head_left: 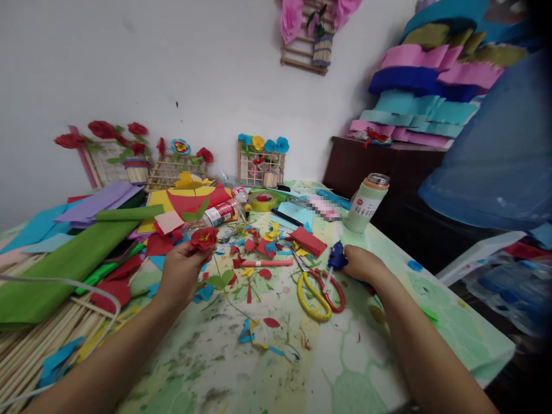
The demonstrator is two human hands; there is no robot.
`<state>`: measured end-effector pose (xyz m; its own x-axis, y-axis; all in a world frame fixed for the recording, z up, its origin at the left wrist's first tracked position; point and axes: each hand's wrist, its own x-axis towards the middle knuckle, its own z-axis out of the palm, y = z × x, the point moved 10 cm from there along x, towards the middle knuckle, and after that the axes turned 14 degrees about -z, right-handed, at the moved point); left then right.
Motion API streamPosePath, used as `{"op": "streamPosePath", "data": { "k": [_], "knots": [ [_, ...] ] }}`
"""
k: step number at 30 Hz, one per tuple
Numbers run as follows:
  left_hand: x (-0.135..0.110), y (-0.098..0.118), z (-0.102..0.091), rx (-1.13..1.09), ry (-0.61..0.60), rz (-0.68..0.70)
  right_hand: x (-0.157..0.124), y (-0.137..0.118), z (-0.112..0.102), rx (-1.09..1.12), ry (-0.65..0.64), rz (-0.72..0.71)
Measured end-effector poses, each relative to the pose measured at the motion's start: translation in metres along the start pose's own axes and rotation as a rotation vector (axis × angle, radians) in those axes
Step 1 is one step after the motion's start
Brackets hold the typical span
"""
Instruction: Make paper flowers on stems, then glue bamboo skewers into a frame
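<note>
My left hand [181, 270] is closed round the stem of a red paper flower [204, 237], holding it up over the table's left middle. A thin wire stem with green leaves [219, 280] trails down from it. My right hand [364, 264] is closed on a small blue paper flower [336, 257] near the table's right side. Scissors with yellow and red handles [319, 290] lie on the table just left of my right hand. A red pen [267, 263] lies between my hands among paper scraps.
Green, purple, blue and red paper sheets [73, 253] pile up on the left over bamboo sticks [38, 339]. A green flask [366, 204], a tape roll [263, 200], a glue bottle [222, 213] and wooden flower frames [261, 164] stand at the back. Crepe rolls [426, 86] stack on a dark cabinet [388, 167].
</note>
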<state>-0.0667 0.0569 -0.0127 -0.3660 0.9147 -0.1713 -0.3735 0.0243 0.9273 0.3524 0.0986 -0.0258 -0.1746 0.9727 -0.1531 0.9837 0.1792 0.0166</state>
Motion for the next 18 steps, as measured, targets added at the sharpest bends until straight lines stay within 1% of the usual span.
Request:
{"op": "streamPosePath", "data": {
  "k": [4, 7, 9, 11, 12, 14, 16, 17, 18],
  "knots": [
    [-0.001, -0.003, 0.002, 0.03, -0.017, 0.001, -0.01, 0.019, 0.002, -0.036, 0.004, 0.022],
    [-0.003, -0.013, 0.005, 0.086, -0.043, -0.013, -0.014, 0.028, 0.003, -0.057, 0.011, 0.021],
    [-0.005, -0.023, 0.008, 0.108, -0.079, -0.024, -0.016, 0.029, 0.001, -0.071, 0.022, 0.016],
    [-0.009, -0.032, 0.012, 0.123, -0.13, -0.025, -0.02, 0.022, -0.004, -0.09, 0.04, 0.011],
    [-0.01, -0.036, 0.014, 0.137, -0.159, -0.031, -0.024, 0.016, -0.007, -0.1, 0.051, 0.009],
    [-0.013, -0.046, 0.015, 0.173, -0.2, -0.051, -0.034, -0.008, -0.014, -0.122, 0.089, -0.008],
    [-0.013, -0.054, 0.014, 0.192, -0.222, -0.069, -0.046, -0.046, -0.023, -0.138, 0.172, -0.084],
    [-0.013, -0.057, 0.012, 0.188, -0.223, -0.08, -0.052, -0.068, -0.023, -0.133, 0.192, -0.141],
    [-0.013, -0.06, 0.01, 0.178, -0.222, -0.091, -0.056, -0.087, -0.019, -0.12, 0.177, -0.177]
  ]
}}
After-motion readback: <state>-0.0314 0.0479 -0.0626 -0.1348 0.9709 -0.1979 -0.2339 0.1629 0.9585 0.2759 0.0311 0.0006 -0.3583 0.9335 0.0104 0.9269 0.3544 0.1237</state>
